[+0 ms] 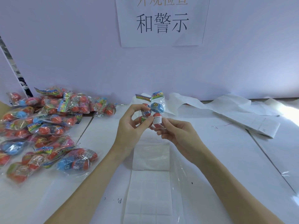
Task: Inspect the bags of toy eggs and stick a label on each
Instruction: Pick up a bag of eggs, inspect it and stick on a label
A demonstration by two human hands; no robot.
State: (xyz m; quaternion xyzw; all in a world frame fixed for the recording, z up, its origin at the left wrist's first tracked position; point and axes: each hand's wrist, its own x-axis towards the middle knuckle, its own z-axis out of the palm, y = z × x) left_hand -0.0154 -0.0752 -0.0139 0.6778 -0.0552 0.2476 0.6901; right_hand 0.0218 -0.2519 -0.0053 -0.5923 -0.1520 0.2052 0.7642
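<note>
- Bag (153, 110): a clear bag of toy eggs is held upright between the two hands, above the table (226, 159); a blue egg is seen at its upper right and red eggs are seen below and to the left.
- Header (157, 95): a coloured card strip is seen at the top of the bag, above both hands.
- Label (157, 120): a small white warning label is seen on the front of the bag, over a red egg, just beside the right fingertips.
- Left hand (129, 128): the left side of the bag is gripped by curled fingers and thumb.
- Right hand (176, 131): the lower right of the bag is pinched at the label's edge, with thumb and fingers closed on it.
- Pile (43, 126): many more bags of eggs are heaped well to the left of the left hand.
- Label sheet (148, 196): a strip of blank white labels is laid on the table below the hands, between the forearms.
- Backing paper (242, 113): used white strips are spread to the right of, and beyond, the right hand.
- Sign (161, 21): a printed paper sheet is fixed to the wall above the hands.
</note>
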